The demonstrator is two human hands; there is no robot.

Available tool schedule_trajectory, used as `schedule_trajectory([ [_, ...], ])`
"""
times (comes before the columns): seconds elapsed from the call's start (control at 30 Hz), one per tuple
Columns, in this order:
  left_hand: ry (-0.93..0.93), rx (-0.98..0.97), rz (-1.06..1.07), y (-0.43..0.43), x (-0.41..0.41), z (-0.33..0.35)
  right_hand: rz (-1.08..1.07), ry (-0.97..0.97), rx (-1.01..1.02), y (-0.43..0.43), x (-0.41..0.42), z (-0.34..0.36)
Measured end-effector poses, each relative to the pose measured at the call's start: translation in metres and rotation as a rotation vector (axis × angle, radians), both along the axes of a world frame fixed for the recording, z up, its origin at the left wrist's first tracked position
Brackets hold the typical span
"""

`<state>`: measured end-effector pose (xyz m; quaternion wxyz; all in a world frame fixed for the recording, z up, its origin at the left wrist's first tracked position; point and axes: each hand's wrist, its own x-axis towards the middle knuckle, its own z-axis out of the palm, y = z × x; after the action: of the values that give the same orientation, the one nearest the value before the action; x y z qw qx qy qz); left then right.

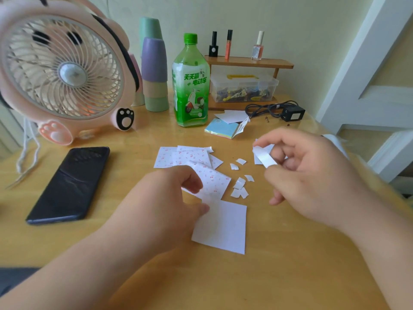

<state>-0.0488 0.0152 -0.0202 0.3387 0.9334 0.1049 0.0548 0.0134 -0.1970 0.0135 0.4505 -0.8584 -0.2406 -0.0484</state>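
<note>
White folded paper strip sits pinched in the right hand, grip closed on it above the wooden bench; left hand pinches a cherry-printed paper square at its edge; both look featherlight, floppy and easily torn, probably best held by edges; small torn scraps lie between.

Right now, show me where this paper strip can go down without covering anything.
Bare wood lies along the near table edge, in front of the white square sheet. A narrower gap runs between the phone and the cherry-print sheets. Crowded: the scraps mid-table, and the back row from fan to charger.
</note>
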Motion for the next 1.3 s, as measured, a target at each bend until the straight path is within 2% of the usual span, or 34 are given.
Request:
schedule_trajectory([
  [0.07,-0.165,0.033,-0.031,0.002,-0.003,0.003,0.065,0.005,0.086,0.003,-0.007,-0.001],
  [0.1,-0.268,-0.045,-0.044,0.002,-0.004,0.005,0.104,0.024,0.137,0.006,-0.011,-0.002],
  [0.2,-0.412,-0.609,-0.115,0.001,-0.006,0.011,0.246,0.102,0.238,0.015,-0.025,-0.007],
  [0.23,-0.422,-0.755,-0.155,0.000,-0.006,0.010,0.290,0.127,0.251,0.019,-0.028,-0.008],
  [0.27,-0.427,-0.818,-0.182,0.000,-0.006,0.008,0.325,0.147,0.256,0.021,-0.031,-0.009],
  [0.47,-0.432,-0.846,-0.262,-0.004,-0.006,0.002,0.390,0.225,0.332,0.031,-0.039,-0.008],
  [0.6,-0.446,-0.965,-0.254,-0.004,-0.005,0.001,0.384,0.238,0.439,0.037,-0.041,-0.013],
  [0.77,-0.453,-1.017,-0.157,-0.012,-0.007,0.003,0.320,0.462,0.583,0.046,-0.037,-0.017],
  [0.87,-0.426,-1.095,-0.173,-0.015,-0.007,0.003,0.291,0.512,0.597,0.051,-0.037,-0.018],
  [1.0,-0.408,-1.207,-0.187,-0.014,-0.005,0.002,0.242,0.453,0.583,0.056,-0.039,-0.019],
  [1.3,-0.432,-1.179,-0.064,-0.015,-0.002,-0.005,0.090,0.182,0.439,0.058,-0.040,-0.020],
])
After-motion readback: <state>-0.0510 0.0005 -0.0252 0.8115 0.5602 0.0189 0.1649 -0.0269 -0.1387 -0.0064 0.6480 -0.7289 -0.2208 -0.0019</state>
